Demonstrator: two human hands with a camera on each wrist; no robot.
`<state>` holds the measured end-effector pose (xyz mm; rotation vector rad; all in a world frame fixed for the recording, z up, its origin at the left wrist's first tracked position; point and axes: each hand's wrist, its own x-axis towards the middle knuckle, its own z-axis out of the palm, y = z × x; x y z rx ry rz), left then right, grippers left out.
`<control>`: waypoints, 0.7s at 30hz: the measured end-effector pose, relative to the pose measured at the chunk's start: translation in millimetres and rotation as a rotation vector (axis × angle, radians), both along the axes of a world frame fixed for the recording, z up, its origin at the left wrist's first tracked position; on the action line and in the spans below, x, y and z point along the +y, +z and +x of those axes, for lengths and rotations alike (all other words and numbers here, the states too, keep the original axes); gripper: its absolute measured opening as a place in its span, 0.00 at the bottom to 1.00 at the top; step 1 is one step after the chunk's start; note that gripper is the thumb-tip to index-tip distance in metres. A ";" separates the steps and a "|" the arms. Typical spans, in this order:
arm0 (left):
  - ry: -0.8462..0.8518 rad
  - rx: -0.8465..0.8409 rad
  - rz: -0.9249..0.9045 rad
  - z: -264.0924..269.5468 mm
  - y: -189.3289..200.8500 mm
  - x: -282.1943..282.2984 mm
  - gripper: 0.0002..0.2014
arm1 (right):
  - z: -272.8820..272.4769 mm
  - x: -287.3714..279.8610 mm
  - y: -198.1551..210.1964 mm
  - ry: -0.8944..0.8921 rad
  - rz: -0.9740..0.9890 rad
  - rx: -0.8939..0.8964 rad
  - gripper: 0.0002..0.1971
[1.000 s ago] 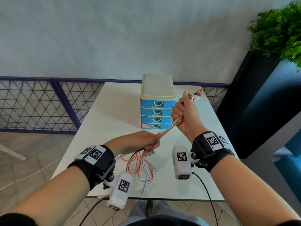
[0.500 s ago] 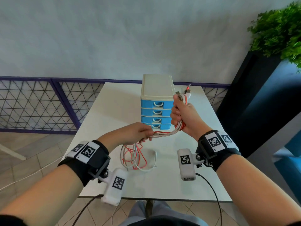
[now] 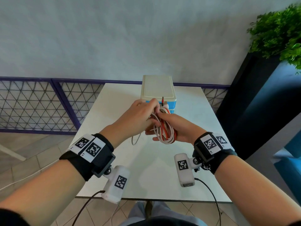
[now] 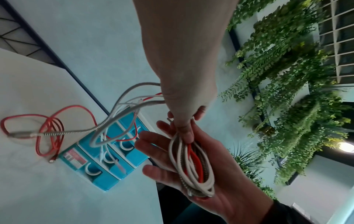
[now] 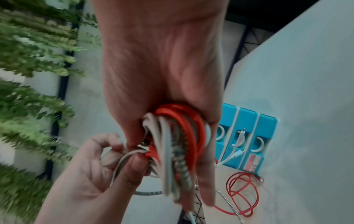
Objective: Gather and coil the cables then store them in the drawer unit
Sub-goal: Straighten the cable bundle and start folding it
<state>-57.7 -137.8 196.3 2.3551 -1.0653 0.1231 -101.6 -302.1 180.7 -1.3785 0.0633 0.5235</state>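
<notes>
A coil of white, red and braided grey cables (image 3: 164, 129) lies across my right hand (image 3: 177, 128), which is palm up, with the thumb clamping the coil's top. My left hand (image 3: 141, 111) meets it from the left and pinches the running strands (image 4: 145, 100) at the coil's upper end (image 4: 184, 128). Both hands hover just in front of the drawer unit (image 3: 158, 87), cream-topped with blue drawers (image 4: 107, 153), all shut. Loose tails trail down: a red cable (image 4: 47, 128) and a braided grey one (image 4: 76, 131) lie on the white table (image 3: 146, 168). In the right wrist view the coil (image 5: 178, 144) is blurred.
A purple-framed mesh railing (image 3: 40, 105) runs behind the table. A dark planter with green foliage (image 3: 276, 33) stands at the right. Wrist camera leads hang past the table's near edge (image 3: 154, 199).
My left hand rose from table level to my right hand, carrying the strands up. The right hand lowered and turned palm up. Less cable lies on the table.
</notes>
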 end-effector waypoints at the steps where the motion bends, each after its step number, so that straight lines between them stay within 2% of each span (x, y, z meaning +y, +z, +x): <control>1: -0.002 -0.005 -0.003 -0.5 1.7 0.4 0.16 | -1.8 1.4 -0.2 0.037 0.039 0.028 0.22; 5: -0.001 -0.041 0.102 -0.9 1.4 1.1 0.22 | -7.9 4.6 -4.3 0.042 0.152 0.063 0.22; 7: 0.028 -0.004 0.134 2.5 0.9 3.0 0.21 | -9.0 6.1 -7.2 0.011 0.142 0.032 0.18; 10: 0.015 0.186 0.066 11.1 2.6 6.7 0.20 | -8.8 7.9 -9.6 -0.023 0.120 -0.017 0.10; 15: -0.110 0.523 -0.008 25.0 0.9 18.2 0.15 | -6.9 7.7 -6.2 -0.001 0.033 -0.060 0.07; 16: -0.119 0.535 0.001 30.2 -1.0 20.8 0.13 | -5.2 7.0 -5.3 -0.001 0.021 -0.069 0.06; 19: -0.095 0.428 0.130 39.3 -5.9 22.5 0.03 | 0.9 6.3 -4.6 -0.019 -0.045 -0.080 0.07; 20: -0.082 0.392 0.160 41.4 -7.2 21.9 0.02 | 3.3 6.7 -5.6 -0.030 -0.061 -0.083 0.07; 21: -0.068 0.364 0.178 42.9 -8.3 21.3 0.06 | 5.6 7.2 -6.4 -0.040 -0.075 -0.088 0.06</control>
